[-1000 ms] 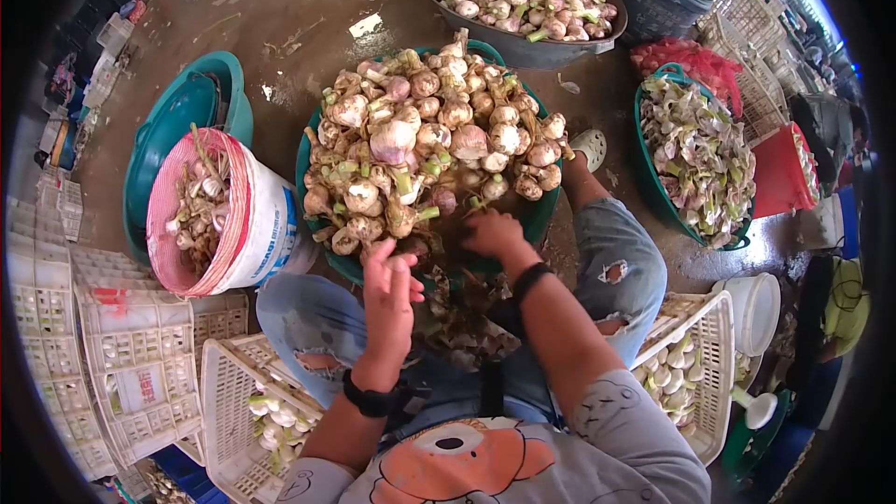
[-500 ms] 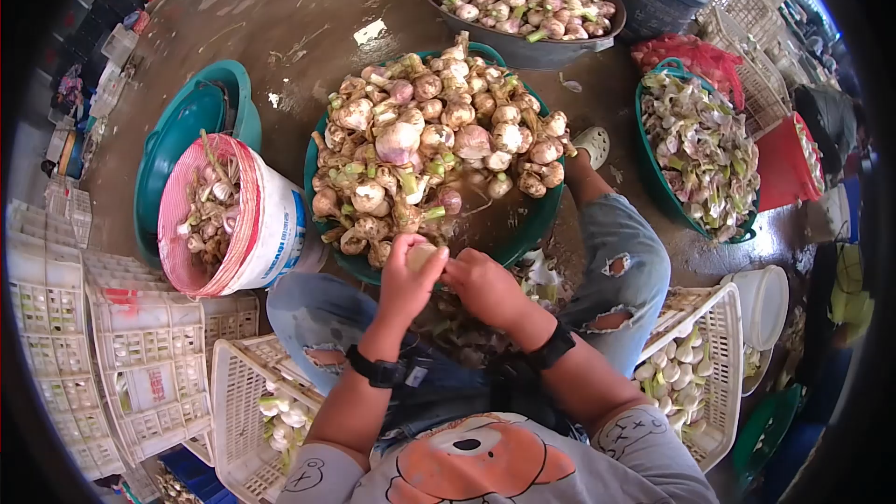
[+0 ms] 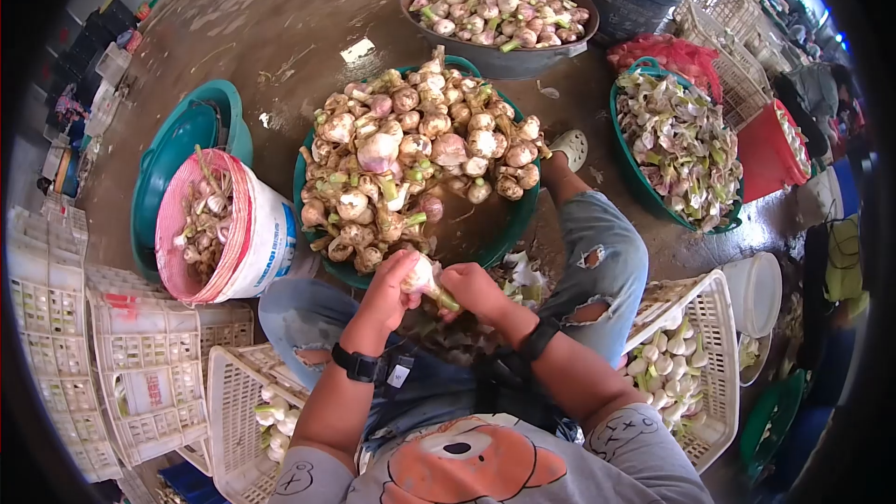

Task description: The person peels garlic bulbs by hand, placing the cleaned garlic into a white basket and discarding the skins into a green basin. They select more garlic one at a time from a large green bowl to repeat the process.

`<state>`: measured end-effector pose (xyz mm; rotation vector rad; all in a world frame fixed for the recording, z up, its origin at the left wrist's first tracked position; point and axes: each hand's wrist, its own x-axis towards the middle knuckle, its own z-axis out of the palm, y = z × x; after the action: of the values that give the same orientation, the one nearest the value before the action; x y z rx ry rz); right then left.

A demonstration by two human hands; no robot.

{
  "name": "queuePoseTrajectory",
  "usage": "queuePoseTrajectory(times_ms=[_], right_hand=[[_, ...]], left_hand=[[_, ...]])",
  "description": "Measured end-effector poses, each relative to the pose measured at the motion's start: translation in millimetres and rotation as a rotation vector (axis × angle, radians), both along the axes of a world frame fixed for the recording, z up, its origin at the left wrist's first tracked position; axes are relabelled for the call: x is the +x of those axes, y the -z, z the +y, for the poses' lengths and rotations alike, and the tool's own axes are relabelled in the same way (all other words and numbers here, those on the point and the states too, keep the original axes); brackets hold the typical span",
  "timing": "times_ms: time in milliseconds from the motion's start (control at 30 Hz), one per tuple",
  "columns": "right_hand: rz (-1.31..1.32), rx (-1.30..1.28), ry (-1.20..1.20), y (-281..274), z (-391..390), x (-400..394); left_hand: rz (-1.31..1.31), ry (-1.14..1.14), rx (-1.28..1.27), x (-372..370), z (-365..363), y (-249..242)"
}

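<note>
Between my hands is a garlic bulb (image 3: 422, 275), whitish with a greenish-brown stem pointing right. My left hand (image 3: 386, 287) is wrapped round the bulb from the left. The fingers of my right hand (image 3: 474, 290) are closed on the stem end. Just beyond them stands a green tub (image 3: 509, 235) heaped with soiled garlic bulbs (image 3: 411, 145), some with cut green stems. Loose garlic skins (image 3: 523, 278) lie under and beside my hands, between my legs.
White crates holding peeled-looking garlic flank me at left (image 3: 229, 411) and right (image 3: 723, 364). A white bucket (image 3: 271, 243) with a red-striped liner stands left. Ahead is a grey basin (image 3: 523, 61) of garlic; to the right, a green basket (image 3: 635, 163) of skins.
The garlic bulb, earlier mostly hidden in my fingers, now shows with its stem to the right. Both hands are slightly lower in view, and the camera view has shifted a little.
</note>
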<state>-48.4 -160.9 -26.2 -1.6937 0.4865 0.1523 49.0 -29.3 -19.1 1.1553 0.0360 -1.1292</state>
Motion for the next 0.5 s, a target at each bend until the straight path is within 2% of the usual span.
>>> queuePoseTrajectory(times_ms=[67,133,167,200,233,267,333,367,400,433,467,500], right_hand=[[0.187,0.784,0.261,-1.5,-2.1,0.0],[0.109,0.792,0.284,-2.0,-2.6,-3.9],[-0.178,0.348,0.2,4.3,1.9,-5.0],[-0.449,-0.1,0.109,10.6,5.5,-6.3],[-0.578,-0.43,0.068,12.8,0.9,-5.8],[-0.58,-0.428,0.071,13.6,1.7,-5.9],[-0.066,-0.07,0.248,12.4,2.7,-6.2],[0.059,0.219,0.294,22.6,-1.1,-2.9],[0.059,0.22,0.297,26.3,-5.9,-3.0],[0.073,0.293,0.296,25.3,-11.7,-2.0],[0.089,0.367,0.294,24.1,-13.5,-2.2],[0.063,0.663,0.329,21.9,-10.5,-2.2]], left_hand=[[-0.029,0.01,-0.025,0.1,-2.4,-4.2],[-0.148,0.092,0.012,1.8,-1.7,-12.9],[-0.13,0.231,0.145,14.2,4.0,-8.2],[-0.128,0.23,0.149,11.8,4.3,-6.2],[-0.395,0.362,0.239,8.6,3.6,-4.7],[-0.666,0.492,0.325,6.3,3.6,-4.5],[-0.656,0.473,0.235,-1.8,6.3,-12.0],[-0.976,0.466,0.196,-7.6,5.2,-19.1],[-1.295,0.45,0.151,-13.0,4.2,-27.3],[-1.516,0.55,0.267,-15.5,1.7,-38.8],[-1.516,0.552,0.266,-17.1,2.1,-31.3],[-1.463,0.433,0.191,-17.8,2.7,-17.6]])
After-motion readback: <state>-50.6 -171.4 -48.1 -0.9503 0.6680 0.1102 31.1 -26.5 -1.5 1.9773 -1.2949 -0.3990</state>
